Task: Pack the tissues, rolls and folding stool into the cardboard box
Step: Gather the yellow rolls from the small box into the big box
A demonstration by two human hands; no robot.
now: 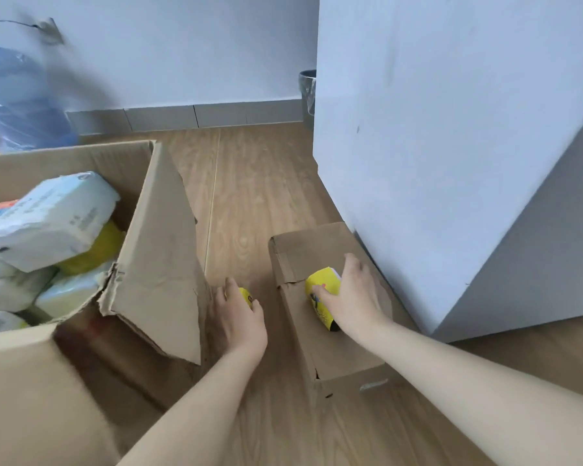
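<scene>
The big cardboard box stands open at the left, holding several white tissue packs and yellow-wrapped rolls. My left hand is down on the floor beside the box's torn flap, fingers wrapped over a small yellow roll that is mostly hidden. My right hand grips a second yellow roll with a printed wrapper, lying on a small flattened cardboard box. No folding stool is in sight.
A large white cabinet rises at the right, close behind the small box. A blue plastic bag sits at the far left by the wall. A bin peeks out behind the cabinet. Wooden floor runs between.
</scene>
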